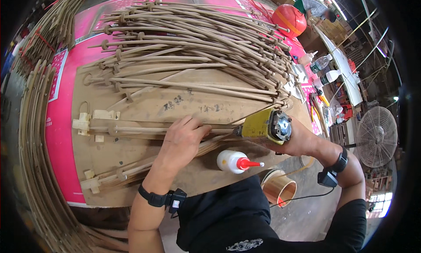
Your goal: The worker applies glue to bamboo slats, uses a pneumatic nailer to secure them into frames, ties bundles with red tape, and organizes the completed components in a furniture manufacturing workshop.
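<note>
- Two bare hands meet over the bench (144, 107), whose brown sheet probably shields the surface beneath.
- The left hand (183, 139) lies on the long rods (151, 130) at the centre-left of the frame, its fingers bent over them, seemingly to steady them; their undersides are hidden, so I cannot tell whether they close around the wood.
- The right hand (302, 137), right of centre, grips a yellow tool (256, 123), its fingers wrapped mostly out of sight behind the body. The narrow end points left along the rods, apparently to bring it in line with them.
- A pale block (81, 124) sits at the rods' left end, perhaps as a stop.
- A second bundle (131, 169) slants across the lower left, well below the first at its left end.
- A white bottle (228, 160) with a red nozzle lies below the tool, likely for easy reach.
- Many collared rods (197, 38) are heaped across the upper part, probably to leave the near side free for handling.
</note>
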Demonstrator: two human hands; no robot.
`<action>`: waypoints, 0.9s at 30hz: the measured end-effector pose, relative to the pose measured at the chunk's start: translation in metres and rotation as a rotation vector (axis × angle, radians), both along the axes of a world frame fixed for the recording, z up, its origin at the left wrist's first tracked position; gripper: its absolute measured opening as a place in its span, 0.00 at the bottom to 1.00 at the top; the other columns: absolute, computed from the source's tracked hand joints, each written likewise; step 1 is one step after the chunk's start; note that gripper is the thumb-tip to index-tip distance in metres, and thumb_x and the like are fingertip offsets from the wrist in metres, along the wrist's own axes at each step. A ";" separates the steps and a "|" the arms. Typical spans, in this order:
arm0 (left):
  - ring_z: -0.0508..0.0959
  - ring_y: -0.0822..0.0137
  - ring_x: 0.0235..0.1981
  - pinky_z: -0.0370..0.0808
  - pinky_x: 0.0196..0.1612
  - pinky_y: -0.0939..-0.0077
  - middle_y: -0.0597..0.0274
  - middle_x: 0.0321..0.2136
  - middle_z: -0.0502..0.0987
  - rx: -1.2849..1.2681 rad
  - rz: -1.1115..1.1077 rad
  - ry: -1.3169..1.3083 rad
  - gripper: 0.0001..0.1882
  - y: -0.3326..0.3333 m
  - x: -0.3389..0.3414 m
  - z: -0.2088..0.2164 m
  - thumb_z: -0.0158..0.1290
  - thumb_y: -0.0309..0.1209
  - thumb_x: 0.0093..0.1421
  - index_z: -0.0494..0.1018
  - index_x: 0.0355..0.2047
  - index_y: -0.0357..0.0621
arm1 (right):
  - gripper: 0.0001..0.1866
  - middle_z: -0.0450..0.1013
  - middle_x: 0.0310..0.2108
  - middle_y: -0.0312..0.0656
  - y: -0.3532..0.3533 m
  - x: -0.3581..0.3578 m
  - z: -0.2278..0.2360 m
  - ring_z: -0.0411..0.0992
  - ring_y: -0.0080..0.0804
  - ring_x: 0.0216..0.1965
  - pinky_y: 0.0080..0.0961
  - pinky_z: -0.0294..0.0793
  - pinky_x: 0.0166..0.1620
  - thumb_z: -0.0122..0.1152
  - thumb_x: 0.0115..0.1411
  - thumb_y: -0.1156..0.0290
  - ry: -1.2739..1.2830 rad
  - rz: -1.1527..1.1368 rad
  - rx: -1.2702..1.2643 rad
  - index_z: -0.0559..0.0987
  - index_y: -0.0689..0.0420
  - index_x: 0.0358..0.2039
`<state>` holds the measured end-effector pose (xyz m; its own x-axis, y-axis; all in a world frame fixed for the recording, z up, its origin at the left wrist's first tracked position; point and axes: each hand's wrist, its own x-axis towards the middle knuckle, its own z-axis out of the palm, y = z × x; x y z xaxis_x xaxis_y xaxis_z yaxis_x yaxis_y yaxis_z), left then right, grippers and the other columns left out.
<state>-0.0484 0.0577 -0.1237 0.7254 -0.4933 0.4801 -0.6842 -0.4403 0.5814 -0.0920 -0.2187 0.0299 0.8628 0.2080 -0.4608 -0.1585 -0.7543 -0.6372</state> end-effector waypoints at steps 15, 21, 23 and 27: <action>0.78 0.57 0.35 0.76 0.39 0.63 0.60 0.29 0.79 0.011 0.007 0.011 0.10 0.000 0.002 0.000 0.59 0.22 0.51 0.83 0.35 0.41 | 0.22 0.79 0.41 0.43 -0.003 -0.002 -0.005 0.78 0.34 0.39 0.30 0.78 0.46 0.70 0.54 0.71 -0.012 -0.010 -0.006 0.77 0.59 0.50; 0.78 0.58 0.34 0.76 0.39 0.64 0.61 0.30 0.79 -0.006 0.002 0.007 0.11 -0.001 0.001 0.002 0.58 0.21 0.51 0.83 0.36 0.41 | 0.24 0.79 0.42 0.43 -0.013 -0.004 -0.014 0.78 0.32 0.42 0.30 0.78 0.48 0.72 0.54 0.71 -0.062 0.033 0.033 0.77 0.59 0.51; 0.78 0.58 0.34 0.76 0.39 0.64 0.61 0.30 0.79 -0.004 0.002 0.008 0.11 -0.001 0.001 0.002 0.58 0.21 0.51 0.83 0.35 0.41 | 0.24 0.79 0.42 0.43 -0.017 -0.005 -0.020 0.78 0.32 0.42 0.30 0.78 0.48 0.72 0.53 0.71 -0.106 0.047 0.062 0.77 0.59 0.50; 0.78 0.58 0.35 0.76 0.39 0.64 0.61 0.29 0.79 0.001 0.006 0.015 0.11 -0.001 0.001 0.002 0.58 0.22 0.51 0.83 0.35 0.42 | 0.23 0.80 0.42 0.44 -0.018 -0.004 -0.016 0.78 0.34 0.42 0.30 0.78 0.49 0.73 0.52 0.72 -0.128 0.103 0.022 0.78 0.59 0.49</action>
